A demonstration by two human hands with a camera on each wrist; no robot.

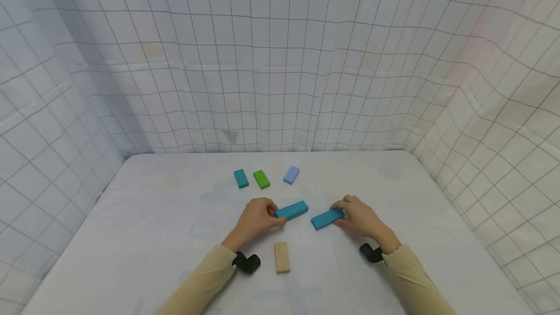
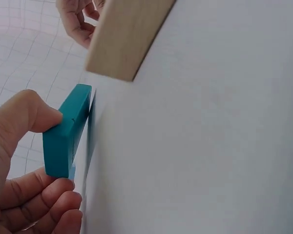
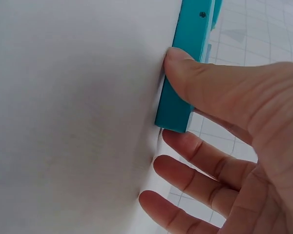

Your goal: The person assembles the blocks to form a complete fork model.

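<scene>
Between the thumb and fingers of my left hand (image 1: 257,217) is the near end of a long blue block (image 1: 293,210). In the left wrist view this block (image 2: 68,129) looks teal and tilts, with a shadow on the table beside it. My right hand (image 1: 360,217) pinches a second blue block (image 1: 324,219) by its right end. The right wrist view shows the thumb on that block's side (image 3: 190,36) and the other fingers spread near its end. A short gap separates the two blocks. A plain wooden block (image 1: 282,258) lies between my forearms.
Farther back on the white table (image 1: 175,237) lie a teal block (image 1: 241,179), a green block (image 1: 261,179) and a light blue block (image 1: 291,175). White checked cloth (image 1: 280,86) hangs behind the table and along both sides.
</scene>
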